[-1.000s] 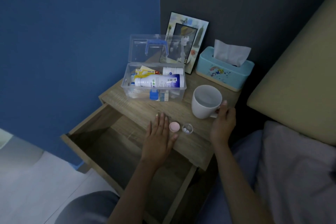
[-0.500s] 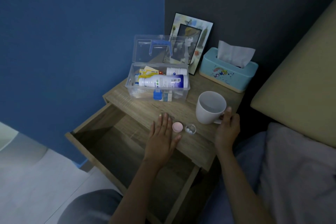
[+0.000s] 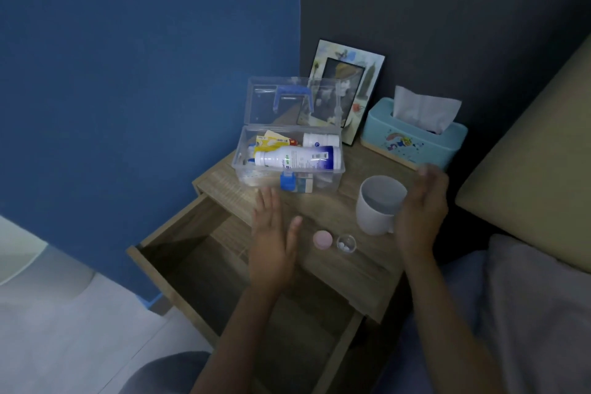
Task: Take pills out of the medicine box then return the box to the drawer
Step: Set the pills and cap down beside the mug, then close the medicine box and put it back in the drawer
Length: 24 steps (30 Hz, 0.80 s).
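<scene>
The clear plastic medicine box sits at the far left of the counter, lid up, above the open drawer. Both hands are open and empty, the left hand just near of the box, the right hand beside the white mug. The box looks light, stiff and smooth, with loose bottles inside, so it should probably be latched shut and gripped by both end walls or its blue handle.
</scene>
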Available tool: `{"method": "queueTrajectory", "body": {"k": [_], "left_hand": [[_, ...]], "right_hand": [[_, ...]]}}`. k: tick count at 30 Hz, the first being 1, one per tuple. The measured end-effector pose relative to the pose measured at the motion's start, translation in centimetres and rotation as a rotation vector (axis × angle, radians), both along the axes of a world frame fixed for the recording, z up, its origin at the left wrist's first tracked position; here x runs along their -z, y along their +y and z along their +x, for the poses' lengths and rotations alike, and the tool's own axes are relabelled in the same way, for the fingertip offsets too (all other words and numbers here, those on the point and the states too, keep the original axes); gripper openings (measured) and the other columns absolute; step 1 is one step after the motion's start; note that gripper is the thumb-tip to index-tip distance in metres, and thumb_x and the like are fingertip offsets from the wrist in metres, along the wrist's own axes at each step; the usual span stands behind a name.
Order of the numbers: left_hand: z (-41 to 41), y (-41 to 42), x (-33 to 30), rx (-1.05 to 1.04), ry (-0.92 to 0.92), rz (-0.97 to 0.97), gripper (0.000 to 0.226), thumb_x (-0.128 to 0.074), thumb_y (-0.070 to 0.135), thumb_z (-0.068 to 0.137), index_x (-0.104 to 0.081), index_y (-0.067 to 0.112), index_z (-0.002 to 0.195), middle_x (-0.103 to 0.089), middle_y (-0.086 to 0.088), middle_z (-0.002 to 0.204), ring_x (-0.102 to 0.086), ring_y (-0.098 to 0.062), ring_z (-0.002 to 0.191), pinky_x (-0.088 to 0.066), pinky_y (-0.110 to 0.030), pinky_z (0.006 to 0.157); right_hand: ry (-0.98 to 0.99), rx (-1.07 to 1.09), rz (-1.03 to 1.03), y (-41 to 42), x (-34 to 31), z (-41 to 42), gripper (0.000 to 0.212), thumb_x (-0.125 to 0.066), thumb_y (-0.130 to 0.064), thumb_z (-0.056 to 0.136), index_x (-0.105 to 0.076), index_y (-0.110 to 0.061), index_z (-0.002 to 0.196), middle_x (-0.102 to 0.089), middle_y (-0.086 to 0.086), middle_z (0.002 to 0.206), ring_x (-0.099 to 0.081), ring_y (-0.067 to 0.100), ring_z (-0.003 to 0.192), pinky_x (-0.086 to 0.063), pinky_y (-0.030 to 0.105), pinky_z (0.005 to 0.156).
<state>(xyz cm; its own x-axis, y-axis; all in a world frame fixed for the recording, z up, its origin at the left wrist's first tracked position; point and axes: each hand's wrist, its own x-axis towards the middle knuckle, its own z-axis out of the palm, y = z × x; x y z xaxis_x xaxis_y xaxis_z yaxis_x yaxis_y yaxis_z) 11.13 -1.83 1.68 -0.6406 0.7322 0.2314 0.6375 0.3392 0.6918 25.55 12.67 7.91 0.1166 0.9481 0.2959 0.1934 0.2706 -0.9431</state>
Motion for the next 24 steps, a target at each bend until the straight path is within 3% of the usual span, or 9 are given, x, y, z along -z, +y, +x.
{"method": "queueTrajectory", "body": {"k": [3,5,7,11,15,17,20,22,24], "left_hand": [[-3.0,1.2,-2.1,-0.117,-0.048,0.076,0.08,-0.014,0.064,0.092,-0.004,0.015,0.154,0.004,0.0,0.163,0.012,-0.011,0.15,0.002,-0.027,0.119],[-5.0,2.3,-3.1,-0.17,-0.09,0.072,0.078,-0.018,0.059,0.094,-0.006,0.009,0.154,0.001,-0.005,0.164,0.01,-0.015,0.15,0.003,-0.026,0.118],[-6.7,3.4,-3.7,-0.2,-0.121,0.031,0.077,-0.021,0.056,0.096,-0.006,0.007,0.154,0.002,-0.008,0.164,0.01,-0.017,0.15,0.002,-0.028,0.118],[-9.0,5.0,-3.8,-0.188,-0.183,-0.035,0.077,-0.023,0.055,0.097,-0.005,0.004,0.154,0.003,-0.01,0.163,0.01,-0.021,0.15,0.003,-0.031,0.119],[-10.0,5.8,-3.8,-0.174,-0.234,-0.062,0.08,-0.023,0.057,0.096,-0.005,0.004,0.153,0.002,-0.01,0.163,0.008,-0.023,0.151,0.002,-0.029,0.117],[-10.1,5.9,-3.7,-0.175,-0.256,-0.044,0.083,-0.023,0.059,0.094,-0.006,0.005,0.154,0.0,-0.01,0.164,0.002,-0.022,0.151,0.0,-0.026,0.117],[-10.3,5.6,-3.6,-0.165,-0.271,-0.03,0.091,-0.021,0.068,0.088,-0.009,0.006,0.154,-0.009,-0.01,0.163,-0.008,-0.021,0.151,-0.007,-0.03,0.119],[-10.3,5.5,-3.8,-0.176,-0.287,-0.011,0.093,-0.022,0.07,0.086,-0.013,0.007,0.154,-0.016,-0.01,0.162,-0.015,-0.022,0.15,-0.013,-0.033,0.12],[-10.2,5.4,-4.1,-0.192,-0.318,0.01,0.1,-0.02,0.075,0.08,-0.014,0.007,0.153,-0.02,-0.01,0.161,-0.019,-0.023,0.149,-0.017,-0.034,0.12]], "right_hand": [[0.009,-0.179,0.009,1.6,-2.9,-4.3,0.047,-0.035,-0.042,0.099,-0.055,-0.007,0.124,-0.059,-0.001,0.116,-0.055,0.007,0.105,-0.044,0.024,0.09],[-0.098,-0.305,-0.016,3.2,-3.8,-7.7,0.049,-0.031,-0.042,0.101,-0.053,-0.005,0.125,-0.06,0.004,0.115,-0.055,0.014,0.106,-0.042,0.03,0.091],[-0.237,-0.409,-0.069,4.9,-3.8,-10.8,0.057,-0.027,-0.047,0.1,-0.043,-0.006,0.137,-0.057,0.014,0.13,-0.055,0.022,0.115,-0.042,0.034,0.095],[-0.337,-0.467,-0.202,7.5,-2.9,-14.9,0.064,-0.029,-0.047,0.1,-0.029,-0.004,0.147,-0.046,0.019,0.145,-0.048,0.029,0.128,-0.038,0.033,0.099],[-0.32,-0.445,-0.391,9.7,-1.9,-16.6,0.066,-0.032,-0.048,0.099,-0.027,-0.004,0.148,-0.038,0.017,0.151,-0.04,0.033,0.136,-0.034,0.038,0.11],[-0.29,-0.466,-0.46,10.7,-1.7,-16.9,0.067,-0.031,-0.051,0.098,-0.031,-0.005,0.148,-0.038,0.016,0.151,-0.04,0.031,0.136,-0.034,0.035,0.108],[-0.237,-0.457,-0.548,11.7,-2.3,-17.1,0.076,-0.027,-0.062,0.094,-0.048,-0.002,0.135,-0.053,0.019,0.136,-0.054,0.03,0.118,-0.037,0.031,0.085],[-0.131,-0.427,-0.568,11.9,-2.4,-17.2,0.081,-0.03,-0.068,0.09,-0.052,-0.003,0.132,-0.055,0.018,0.133,-0.055,0.028,0.11,-0.036,0.031,0.085],[0.026,-0.416,-0.584,12.0,-2.3,-17.0,0.082,-0.035,-0.073,0.084,-0.054,-0.008,0.131,-0.057,0.014,0.13,-0.055,0.024,0.105,-0.039,0.033,0.095]]}}
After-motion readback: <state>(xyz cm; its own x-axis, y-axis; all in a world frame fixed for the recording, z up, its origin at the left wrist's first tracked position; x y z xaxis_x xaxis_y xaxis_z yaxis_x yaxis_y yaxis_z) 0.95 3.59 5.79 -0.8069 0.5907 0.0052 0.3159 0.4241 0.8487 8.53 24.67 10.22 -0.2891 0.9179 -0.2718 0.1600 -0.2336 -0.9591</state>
